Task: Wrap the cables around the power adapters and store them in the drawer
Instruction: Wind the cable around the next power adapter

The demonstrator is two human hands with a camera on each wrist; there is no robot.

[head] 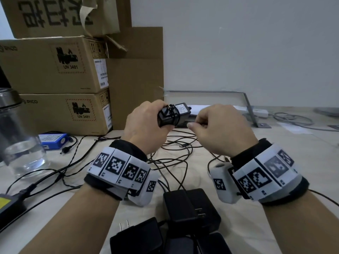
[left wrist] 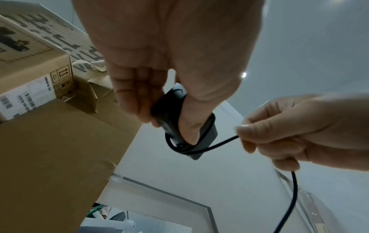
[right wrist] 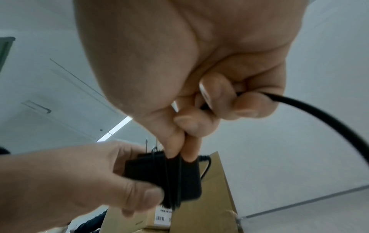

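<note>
My left hand [head: 146, 123] grips a black power adapter [head: 170, 115] held above the table, prongs up, with a few turns of its thin black cable around the body. In the left wrist view the adapter [left wrist: 169, 110] sits between fingers and thumb. My right hand [head: 218, 125] pinches the loose cable [left wrist: 219, 142] just right of the adapter; that cable [right wrist: 319, 113] trails away from the fingers. The right wrist view shows the wound adapter [right wrist: 159, 178] in the left hand [right wrist: 69, 181]. Several black adapters [head: 190, 208] lie at the table's near edge amid tangled cables [head: 176, 158]. No drawer is visible.
Stacked cardboard boxes [head: 60, 79] stand at the back left. A clear water bottle [head: 16, 136] and a blue battery pack [head: 53, 141] sit at the left. A clear acrylic stand [head: 229, 99] and a white power strip [head: 256, 112] are behind the hands.
</note>
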